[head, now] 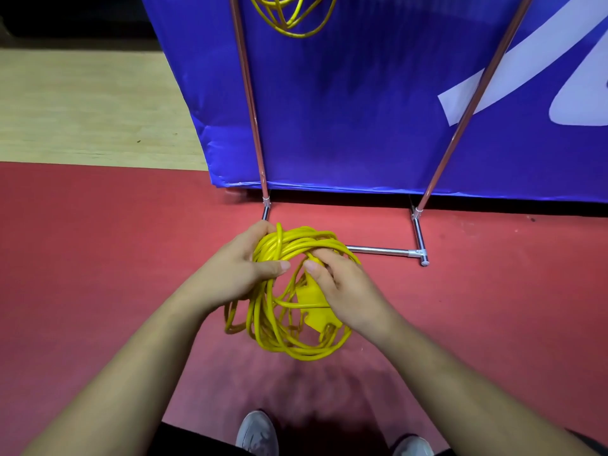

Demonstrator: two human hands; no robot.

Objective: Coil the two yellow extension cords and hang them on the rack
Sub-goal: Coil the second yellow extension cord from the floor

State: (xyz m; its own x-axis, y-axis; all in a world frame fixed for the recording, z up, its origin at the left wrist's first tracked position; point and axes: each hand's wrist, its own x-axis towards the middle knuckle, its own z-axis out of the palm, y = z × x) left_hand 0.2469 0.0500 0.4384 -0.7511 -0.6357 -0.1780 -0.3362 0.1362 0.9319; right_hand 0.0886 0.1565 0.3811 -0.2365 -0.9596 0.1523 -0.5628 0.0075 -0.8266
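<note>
Grey shoes (256, 432) stand on the red floor (98, 258) beneath the 2nd cord (279, 337), coiled and held near the rack (378, 250) foot, left hand (237, 268) curling its fingers round the top, right hand (342, 287) pinching strands by the plug (312, 304); next it likely needs lifting beside the hung 1st cord (292, 18).

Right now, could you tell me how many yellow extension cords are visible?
2: one yellow coiled cord gripped by left hand and right hand; one hanging coil at top edge, cropped.
</note>
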